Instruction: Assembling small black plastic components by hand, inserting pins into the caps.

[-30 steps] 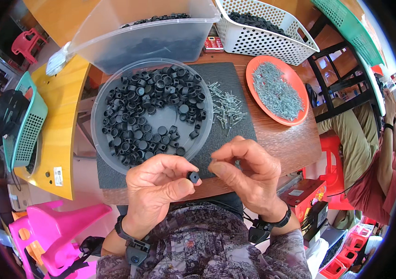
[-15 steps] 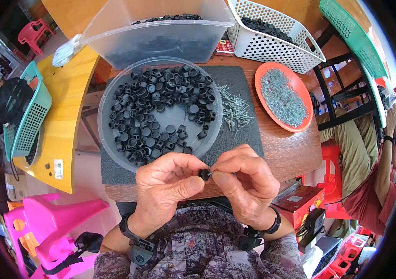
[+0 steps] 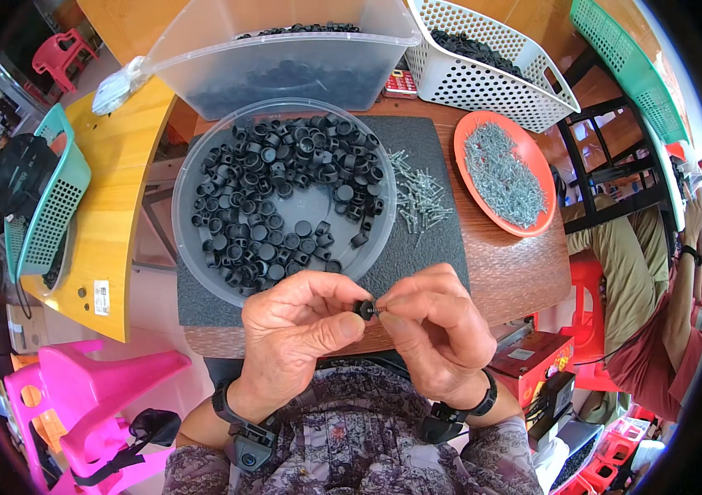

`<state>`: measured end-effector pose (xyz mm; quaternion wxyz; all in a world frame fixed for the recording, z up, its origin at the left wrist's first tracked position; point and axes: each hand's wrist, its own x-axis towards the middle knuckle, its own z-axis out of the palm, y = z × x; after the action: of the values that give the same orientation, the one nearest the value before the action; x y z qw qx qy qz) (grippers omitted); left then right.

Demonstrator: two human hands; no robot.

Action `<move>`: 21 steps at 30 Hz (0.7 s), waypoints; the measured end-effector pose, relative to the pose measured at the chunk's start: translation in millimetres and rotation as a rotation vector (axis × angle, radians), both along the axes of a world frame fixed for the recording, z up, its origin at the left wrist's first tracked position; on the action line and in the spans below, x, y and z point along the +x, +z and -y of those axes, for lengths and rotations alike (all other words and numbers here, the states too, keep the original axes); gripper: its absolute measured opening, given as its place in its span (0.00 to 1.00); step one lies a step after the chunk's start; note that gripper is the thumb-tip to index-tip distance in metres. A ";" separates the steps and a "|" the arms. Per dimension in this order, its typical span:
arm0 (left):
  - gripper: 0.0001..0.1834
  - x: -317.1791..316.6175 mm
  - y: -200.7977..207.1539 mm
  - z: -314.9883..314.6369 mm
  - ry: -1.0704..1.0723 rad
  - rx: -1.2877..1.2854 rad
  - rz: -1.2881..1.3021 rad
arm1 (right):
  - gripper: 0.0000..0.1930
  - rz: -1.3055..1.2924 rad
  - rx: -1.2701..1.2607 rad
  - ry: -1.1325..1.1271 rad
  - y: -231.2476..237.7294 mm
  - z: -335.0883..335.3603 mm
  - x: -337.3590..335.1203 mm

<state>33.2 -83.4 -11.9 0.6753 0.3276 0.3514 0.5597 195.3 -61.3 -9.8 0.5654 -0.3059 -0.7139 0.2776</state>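
Observation:
Just in front of my chest, my left hand (image 3: 297,326) pinches a small black plastic cap (image 3: 362,309) between thumb and fingertips. Thumb and fingers of my right hand (image 3: 438,322) are closed on a thin metal screw (image 3: 379,310), whose ridged shank points at the cap's right side; whether its tip is inside cannot be made out. Beyond my hands, a round clear tub (image 3: 183,223) holds many similar black caps. Loose screws (image 3: 421,198) lie in a pile on the dark foam mat (image 3: 442,256) right of the tub.
An orange plate (image 3: 463,169) of screws sits on the brown table's right. At the back stand a clear bin (image 3: 285,91) and a white perforated basket (image 3: 491,99), both holding black parts. A pink chair (image 3: 95,388) is at left; a seated person (image 3: 664,322) is at right.
My right fingertips have drawn slightly back from the cap, and more of the screw's ridged shank shows between my hands. My left hand keeps its pinch on the cap.

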 end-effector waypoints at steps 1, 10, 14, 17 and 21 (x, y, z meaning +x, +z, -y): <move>0.13 0.4 0.5 0.0 -0.002 -0.010 -0.003 | 0.13 0.031 0.032 -0.018 0.5 0.0 0.1; 0.16 3.7 2.9 -1.3 0.054 -0.005 -0.007 | 0.14 0.118 0.085 -0.001 2.6 -2.3 1.5; 0.15 3.2 2.5 0.1 0.068 -0.011 -0.058 | 0.14 0.157 0.103 -0.005 5.0 -1.4 3.6; 0.12 -1.5 0.9 1.1 -0.022 0.030 -0.042 | 0.14 0.158 0.049 -0.047 4.6 0.0 2.4; 0.12 -2.6 0.0 3.0 -0.039 0.038 -0.025 | 0.14 0.183 0.035 -0.024 5.9 1.7 2.0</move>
<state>30.6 -86.3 -11.9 0.6754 0.3540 0.3426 0.5488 197.3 -63.0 -3.9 0.5064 -0.3287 -0.7635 0.2292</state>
